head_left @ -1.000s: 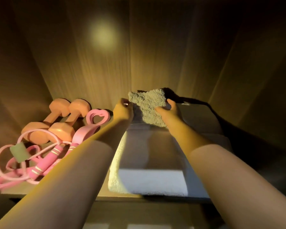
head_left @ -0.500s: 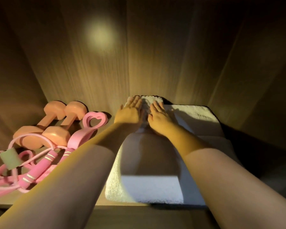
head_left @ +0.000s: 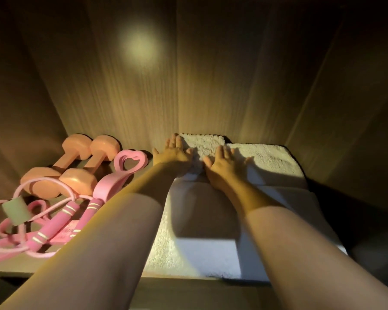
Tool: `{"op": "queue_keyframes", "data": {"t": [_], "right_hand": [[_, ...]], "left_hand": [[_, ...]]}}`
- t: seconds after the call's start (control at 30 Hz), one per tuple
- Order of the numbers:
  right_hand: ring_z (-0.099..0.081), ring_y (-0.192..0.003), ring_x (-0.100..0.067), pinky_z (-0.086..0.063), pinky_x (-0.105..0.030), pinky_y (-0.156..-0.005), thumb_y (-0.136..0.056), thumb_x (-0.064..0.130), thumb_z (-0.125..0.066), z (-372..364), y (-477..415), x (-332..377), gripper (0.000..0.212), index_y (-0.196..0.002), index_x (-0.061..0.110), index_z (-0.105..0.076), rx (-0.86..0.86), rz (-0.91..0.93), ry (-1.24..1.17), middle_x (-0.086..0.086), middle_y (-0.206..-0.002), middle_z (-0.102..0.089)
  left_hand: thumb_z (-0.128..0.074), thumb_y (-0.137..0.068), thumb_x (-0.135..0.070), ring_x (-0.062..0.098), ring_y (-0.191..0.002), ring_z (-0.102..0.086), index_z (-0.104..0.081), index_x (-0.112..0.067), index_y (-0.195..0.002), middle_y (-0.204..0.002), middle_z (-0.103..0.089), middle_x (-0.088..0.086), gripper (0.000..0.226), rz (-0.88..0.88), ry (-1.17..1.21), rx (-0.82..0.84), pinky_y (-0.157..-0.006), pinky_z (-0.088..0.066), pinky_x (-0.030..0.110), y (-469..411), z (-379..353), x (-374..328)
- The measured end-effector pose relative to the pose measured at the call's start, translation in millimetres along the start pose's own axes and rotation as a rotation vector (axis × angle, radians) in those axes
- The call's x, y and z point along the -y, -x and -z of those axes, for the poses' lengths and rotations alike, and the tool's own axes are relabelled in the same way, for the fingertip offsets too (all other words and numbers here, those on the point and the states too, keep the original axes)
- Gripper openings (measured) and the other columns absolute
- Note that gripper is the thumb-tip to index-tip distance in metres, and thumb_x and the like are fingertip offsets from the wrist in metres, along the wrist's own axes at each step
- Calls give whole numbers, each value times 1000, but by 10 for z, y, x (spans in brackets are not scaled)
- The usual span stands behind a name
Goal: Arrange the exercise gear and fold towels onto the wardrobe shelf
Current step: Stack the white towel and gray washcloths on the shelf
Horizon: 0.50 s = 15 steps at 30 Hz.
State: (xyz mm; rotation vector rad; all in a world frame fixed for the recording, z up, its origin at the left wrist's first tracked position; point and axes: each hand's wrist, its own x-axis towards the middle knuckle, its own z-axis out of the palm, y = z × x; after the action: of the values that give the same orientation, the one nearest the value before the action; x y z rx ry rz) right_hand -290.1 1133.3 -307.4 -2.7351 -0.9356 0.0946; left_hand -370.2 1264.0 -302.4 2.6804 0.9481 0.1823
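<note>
One wooden wardrobe shelf (head_left: 179,285) carries two peach-orange dumbbells (head_left: 63,163), one pink plastic exerciser with a heart-shaped end (head_left: 105,186), one pink skipping rope (head_left: 54,222) with two white-striped handles (head_left: 90,209), and one pale green rectangular block (head_left: 15,210). There is one small nubbly off-white towel (head_left: 204,144) and a larger folded white towel (head_left: 267,157); whether that larger stack is one towel or several cannot be told. Two bare hands show: one left hand (head_left: 173,153) and one right hand (head_left: 224,163).
</note>
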Motion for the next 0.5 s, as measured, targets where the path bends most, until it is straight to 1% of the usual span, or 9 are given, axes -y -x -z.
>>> {"op": "queue_keyframes", "data": {"t": [0.07, 0.13, 0.2, 0.27, 0.4, 0.5], "right_hand": [[5, -150, -26, 7, -61, -116, -102, 49, -20, 80, 125, -7, 63, -157, 20, -9, -40, -59, -90, -5, -164, -1], [5, -151, -25, 6, -61, -116, -102, 48, -19, 167, 349, -65, 60, -157, 25, -10, -96, -8, -26, -2, -164, -1], [4, -151, -24, 3, -61, -116, -102, 47, -17, 271, 632, -131, 59, -157, 27, -8, -150, 44, 46, 0, -164, -1], [5, -151, -22, 1, -60, -117, -103, 47, -16, 378, 873, -147, 58, -156, 28, -6, -130, 40, 66, 2, -164, 1], [11, -150, -19, 4, -57, -118, -102, 49, -13, 612, 1541, -149, 58, -156, 31, 2, 21, 39, 143, 4, -164, 8], [5, -151, -21, 0, -58, -116, -102, 49, -17, 700, 2164, -202, 59, -156, 29, -5, -20, 83, 111, 0, -164, -1]], "left_hand": [[-22, -103, -45, 21, -151, -3, -4, -12, -156, -164, -1, 6, 65, 13, 0, -121, -119, -9, 54, 137, 73, 50], [-23, -102, -46, 24, -150, -6, -7, -13, -156, -164, -4, 8, 66, -20, -67, -191, -118, -13, 53, 355, 148, 104], [-25, -102, -47, 25, -150, -7, -10, -12, -156, -164, -6, 9, 65, -69, -112, -225, -117, -15, 53, 642, 220, 108], [-25, -102, -47, 25, -150, -6, -12, -12, -155, -163, -6, 9, 65, -91, -117, -225, -117, -15, 53, 924, 292, 55], [-21, -102, -48, 21, -151, 3, -5, -16, -156, -164, 1, 3, 65, -66, -155, -129, -120, -4, 51, 1665, 478, -106], [-29, -102, -42, 21, -150, -2, -17, -15, -155, -164, -8, 5, 60, -88, -18, -138, -119, -8, 53, 2319, 557, -201]]}}
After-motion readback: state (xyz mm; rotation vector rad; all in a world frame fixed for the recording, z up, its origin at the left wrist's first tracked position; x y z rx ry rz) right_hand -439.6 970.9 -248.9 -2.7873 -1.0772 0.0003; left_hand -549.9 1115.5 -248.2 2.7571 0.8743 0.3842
